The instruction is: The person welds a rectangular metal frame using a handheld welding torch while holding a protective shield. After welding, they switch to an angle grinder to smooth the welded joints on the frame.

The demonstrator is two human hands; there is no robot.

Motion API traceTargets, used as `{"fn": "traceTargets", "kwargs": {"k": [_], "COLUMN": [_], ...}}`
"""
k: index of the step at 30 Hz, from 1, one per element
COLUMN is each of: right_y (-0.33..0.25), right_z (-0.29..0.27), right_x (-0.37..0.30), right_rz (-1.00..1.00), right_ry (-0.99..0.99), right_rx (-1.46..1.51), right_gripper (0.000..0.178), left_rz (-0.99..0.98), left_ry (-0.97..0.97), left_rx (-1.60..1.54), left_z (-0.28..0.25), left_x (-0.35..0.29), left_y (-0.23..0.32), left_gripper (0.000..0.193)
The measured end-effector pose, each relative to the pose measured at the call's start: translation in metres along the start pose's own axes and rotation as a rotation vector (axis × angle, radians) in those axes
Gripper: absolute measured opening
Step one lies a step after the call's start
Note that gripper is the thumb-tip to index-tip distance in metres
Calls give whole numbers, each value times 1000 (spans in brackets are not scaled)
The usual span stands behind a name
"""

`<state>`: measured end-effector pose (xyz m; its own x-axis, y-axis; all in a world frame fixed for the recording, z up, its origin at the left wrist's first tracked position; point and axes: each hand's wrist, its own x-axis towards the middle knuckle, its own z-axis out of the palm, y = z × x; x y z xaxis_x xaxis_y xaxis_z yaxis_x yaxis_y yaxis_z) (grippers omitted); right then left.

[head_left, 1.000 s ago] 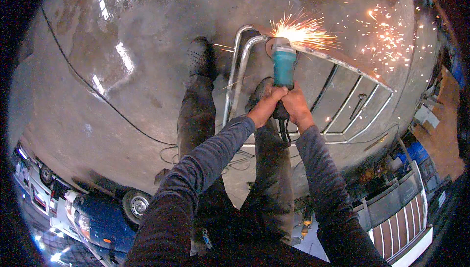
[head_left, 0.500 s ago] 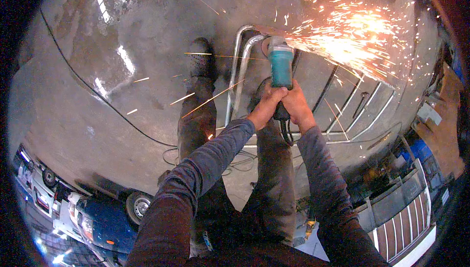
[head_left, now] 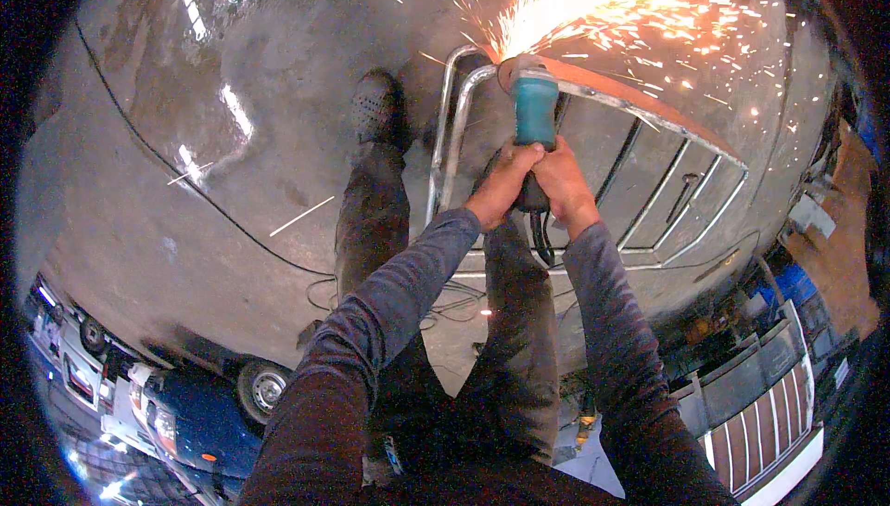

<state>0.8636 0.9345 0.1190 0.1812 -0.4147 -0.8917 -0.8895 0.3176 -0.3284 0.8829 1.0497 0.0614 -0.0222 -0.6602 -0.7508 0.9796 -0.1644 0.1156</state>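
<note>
Both my hands are wrapped round the dark rear body of a teal angle grinder [head_left: 535, 112]. My left hand [head_left: 503, 186] grips it from the left, and my right hand [head_left: 564, 181] from the right, close against the left. The grinder's disc [head_left: 507, 75] is at the upper left corner of a tubular metal frame [head_left: 451, 158] lying on the floor. Bright sparks [head_left: 593, 10] spray up and to the right from there. A reddish-brown strip [head_left: 640, 98] runs along the frame's far side. Whether the disc bites tube or strip is hard to tell.
My shoe [head_left: 378, 107] stands left of the frame. A black cable [head_left: 139, 140] curves across the concrete floor, with loops near my legs. A blue vehicle [head_left: 199, 422] is at lower left. A slatted truck body [head_left: 760, 432] and clutter line the right. A wrench-like tool [head_left: 684, 198] lies within the frame.
The grinder and both hands have shifted slightly up. Its disc has moved toward the frame's corner, and the sparks now fly more upward, uncovering the reddish-brown strip.
</note>
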Motion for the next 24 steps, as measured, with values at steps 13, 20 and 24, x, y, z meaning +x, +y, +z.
{"fn": "traceTargets", "kwargs": {"k": [13,20,24], "right_y": [-1,6,8], "right_z": [-4,-4,-5], "right_x": [8,11,7], "right_rz": [-6,11,27], "right_ry": [-34,14,39], "right_rx": [83,-72,2], "right_gripper": [34,38,39], "left_rz": [-21,-31,-26], "left_ry": [-47,0,-27], "left_rx": [-47,-116,-87], "left_z": [3,3,1], "left_x": [5,10,9], "left_y": [4,-9,-10], "left_gripper": [57,59,58]}}
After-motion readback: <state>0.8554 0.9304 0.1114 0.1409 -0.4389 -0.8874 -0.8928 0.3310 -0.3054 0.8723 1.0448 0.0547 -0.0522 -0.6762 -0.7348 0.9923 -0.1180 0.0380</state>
